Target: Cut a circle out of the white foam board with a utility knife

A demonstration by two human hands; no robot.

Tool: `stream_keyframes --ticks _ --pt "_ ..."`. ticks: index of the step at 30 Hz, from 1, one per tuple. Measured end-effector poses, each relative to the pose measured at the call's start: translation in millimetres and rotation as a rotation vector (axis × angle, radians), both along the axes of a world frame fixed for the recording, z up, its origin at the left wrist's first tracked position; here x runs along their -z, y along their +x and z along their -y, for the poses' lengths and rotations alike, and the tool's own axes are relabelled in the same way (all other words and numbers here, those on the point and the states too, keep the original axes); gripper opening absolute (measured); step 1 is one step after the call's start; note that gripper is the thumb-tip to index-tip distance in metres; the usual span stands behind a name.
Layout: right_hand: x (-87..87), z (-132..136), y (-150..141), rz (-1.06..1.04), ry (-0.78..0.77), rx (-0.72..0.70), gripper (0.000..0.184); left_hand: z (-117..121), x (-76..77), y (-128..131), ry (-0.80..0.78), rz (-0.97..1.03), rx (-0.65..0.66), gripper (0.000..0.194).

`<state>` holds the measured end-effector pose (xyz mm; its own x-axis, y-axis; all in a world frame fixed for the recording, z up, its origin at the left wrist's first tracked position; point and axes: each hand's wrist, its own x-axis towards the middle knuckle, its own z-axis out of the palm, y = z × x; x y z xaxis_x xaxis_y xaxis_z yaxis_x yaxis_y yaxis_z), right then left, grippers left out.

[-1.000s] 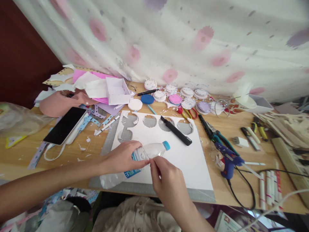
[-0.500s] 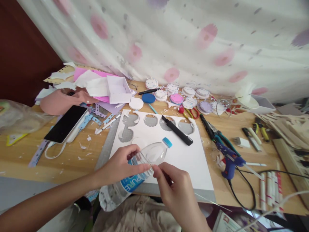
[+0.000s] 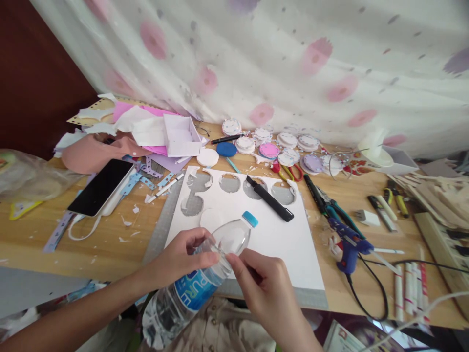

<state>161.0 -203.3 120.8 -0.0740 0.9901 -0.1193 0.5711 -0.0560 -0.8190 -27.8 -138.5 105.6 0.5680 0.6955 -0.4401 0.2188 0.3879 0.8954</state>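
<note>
A clear plastic water bottle (image 3: 198, 288) with a blue cap and a blue "PURE" label is held tilted over the table's front edge, its cap pointing up and right. My left hand (image 3: 186, 256) wraps round the bottle's upper body, thumb across the front. The fingers of my right hand (image 3: 262, 278) are pinched together against the bottle's shoulder, close to the left thumb tip. What the pinch holds, if anything, is too small to make out. Beneath lies a white sheet (image 3: 278, 249) with round holes cut out, and a black utility knife (image 3: 271, 199) rests on it.
A grey cutting mat (image 3: 156, 252) lies under the sheet. Decorated discs (image 3: 269, 150) stand along the back. To the right are a blue glue gun (image 3: 348, 242) with its cord, pliers (image 3: 333, 208) and several markers (image 3: 410, 288). A phone (image 3: 102, 188) and paper scraps lie left.
The bottle has shifted down and to the left, its base dropping lower. My left hand went with it, while my right hand moved slightly left and stays pinched at the bottle.
</note>
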Motion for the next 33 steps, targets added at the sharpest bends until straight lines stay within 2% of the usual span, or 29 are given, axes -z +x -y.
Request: stream_keyframes --ticks 5,8,13,19,26,33 --pt "-4.6 3 9 -0.060 -0.167 -0.068 0.047 1 -3.7 -4 -0.036 -0.004 0.009 0.032" --pt "0.6 1 5 -0.119 -0.166 -0.054 0.051 2 -3.0 -4 -0.134 0.037 -0.037 0.033" --pt "6.4 -4 -3 -0.235 -0.138 0.067 0.056 3 3.6 -1 -0.243 0.133 -0.132 0.034" --pt "-0.1 -7 4 -0.463 -0.229 -0.038 0.056 4 2.5 0 -0.338 0.240 -0.137 0.039" --pt "4.4 -10 1 -0.519 -0.283 -0.021 0.062 7 1.9 -1 -0.307 0.283 -0.167 0.038" --pt "-5.1 -11 4 -0.609 -0.341 -0.121 0.060 6 0.4 -5 -0.322 0.344 -0.162 0.037"
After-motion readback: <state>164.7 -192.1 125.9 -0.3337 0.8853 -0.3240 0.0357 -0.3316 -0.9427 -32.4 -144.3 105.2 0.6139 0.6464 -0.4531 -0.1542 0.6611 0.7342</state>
